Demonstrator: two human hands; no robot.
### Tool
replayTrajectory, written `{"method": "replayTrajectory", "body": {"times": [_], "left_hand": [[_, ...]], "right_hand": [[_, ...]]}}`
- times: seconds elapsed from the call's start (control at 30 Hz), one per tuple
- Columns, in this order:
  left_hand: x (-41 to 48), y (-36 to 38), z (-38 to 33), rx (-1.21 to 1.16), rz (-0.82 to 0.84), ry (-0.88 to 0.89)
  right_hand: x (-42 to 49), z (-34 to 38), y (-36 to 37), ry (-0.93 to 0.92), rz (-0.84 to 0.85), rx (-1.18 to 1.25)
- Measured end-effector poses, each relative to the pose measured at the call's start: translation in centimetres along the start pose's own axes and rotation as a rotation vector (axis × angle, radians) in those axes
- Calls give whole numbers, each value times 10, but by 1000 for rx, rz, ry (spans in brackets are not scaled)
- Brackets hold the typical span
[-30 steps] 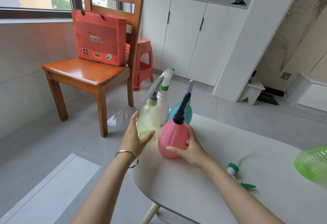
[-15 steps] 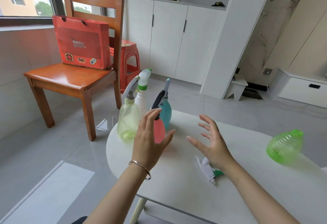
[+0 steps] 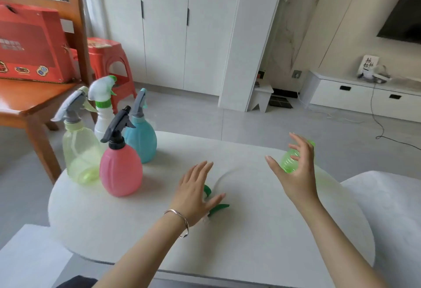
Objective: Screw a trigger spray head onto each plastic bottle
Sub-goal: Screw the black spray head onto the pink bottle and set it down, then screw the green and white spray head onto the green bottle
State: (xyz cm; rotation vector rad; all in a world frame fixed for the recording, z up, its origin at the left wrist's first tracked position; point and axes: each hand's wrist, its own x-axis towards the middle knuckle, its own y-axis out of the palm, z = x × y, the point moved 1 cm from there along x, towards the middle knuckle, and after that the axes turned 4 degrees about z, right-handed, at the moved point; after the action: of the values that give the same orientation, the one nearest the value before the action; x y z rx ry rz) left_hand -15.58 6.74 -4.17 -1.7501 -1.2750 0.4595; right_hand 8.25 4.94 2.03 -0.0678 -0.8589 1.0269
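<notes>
From the head camera, a pale rounded table (image 3: 250, 249) fills the near part of the scene. At its far left corner four bottles stand upright in a tight group, each with a trigger head already on it: a pink bottle (image 3: 120, 171) nearest, a blue bottle (image 3: 142, 139) just behind it to the right, a pale yellow-green bottle (image 3: 79, 151) to the left, and a white bottle (image 3: 103, 119) farthest back. The left hand (image 3: 196, 193), a thin bracelet (image 3: 180, 219) on its wrist, is spread flat with straight fingers low over the middle of the table, covering most of a loose green-and-white spray head (image 3: 219, 207) that lies there. Whether the palm touches it cannot be told. The head's clear tube (image 3: 224, 175) curves away toward the far side. The right hand (image 3: 296, 169) is raised to the right, fingers wide and lightly bent, holding nothing. Just behind it the green bottle (image 3: 288, 163) is on the table, capless and largely hidden by the palm. Beyond the table on the left are a wooden chair (image 3: 34, 98) carrying a red box (image 3: 29, 44), and a red stool (image 3: 107, 60).
</notes>
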Motion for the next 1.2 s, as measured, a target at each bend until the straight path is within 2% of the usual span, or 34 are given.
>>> {"method": "replayTrajectory", "body": {"times": [0.17, 0.37, 0.57, 0.8, 0.9, 0.97, 1.03, 1.1, 1.2], "left_hand": [[14, 31, -5, 166, 101, -46], [27, 48, -7, 180, 119, -46], [36, 53, -9, 161, 106, -50], [37, 50, -10, 97, 95, -44], [34, 45, -15, 43, 66, -23], [32, 38, -21, -92, 13, -9], [29, 26, -31, -399, 7, -52], [27, 16, -39, -764, 34, -88], [21, 8, -41, -1071, 14, -114]], "right_hand": [[9, -40, -23, -15, -101, -156], [8, -95, -21, 290, -92, -101], [13, -129, -16, 441, -55, -21], [18, -127, -11, 500, -6, -74], [18, -99, -3, 538, -5, 58], [18, -69, 8, 551, -4, 257], [13, -34, 23, 535, 38, 441], [2, 1, 39, 501, 123, 600], [-19, 33, 59, 456, 332, 711]]}}
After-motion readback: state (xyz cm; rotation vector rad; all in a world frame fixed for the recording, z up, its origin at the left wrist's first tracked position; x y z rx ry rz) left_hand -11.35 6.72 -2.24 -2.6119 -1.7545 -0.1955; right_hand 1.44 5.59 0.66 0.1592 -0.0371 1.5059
